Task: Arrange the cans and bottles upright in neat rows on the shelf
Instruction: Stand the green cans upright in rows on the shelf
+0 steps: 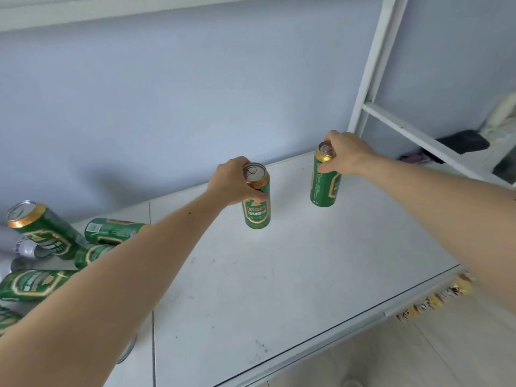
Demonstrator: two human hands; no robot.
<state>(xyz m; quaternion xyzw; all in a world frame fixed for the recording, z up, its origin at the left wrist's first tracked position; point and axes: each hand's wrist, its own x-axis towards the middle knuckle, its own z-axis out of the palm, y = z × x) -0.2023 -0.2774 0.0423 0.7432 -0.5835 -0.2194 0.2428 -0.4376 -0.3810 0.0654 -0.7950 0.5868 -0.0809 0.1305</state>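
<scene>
The left hand [233,181] curls round the upper part of a green can [257,196], thumb across its front just below the gold rim, fingers wrapped behind; the can stands upright on the white shelf [279,275], near the middle of its back half. The right hand [347,155] grips a second green can [325,177] from above, fingers bent over its rim and thumb against its side; this can is also upright, further right and closer to the blue wall [167,107], apart from the first. Whether either base is fully resting on the shelf cannot be told for certain. Both forearms reach in from the near edge. At the far left of the shelf lies a jumbled heap of green cans [44,247], most on their sides, one tilted with its top showing [42,230], with something silvery [26,248] among them. A white frame post [374,65] rises at the shelf's right rear corner. Below the shelf's near edge pale floor [418,358] shows.
</scene>
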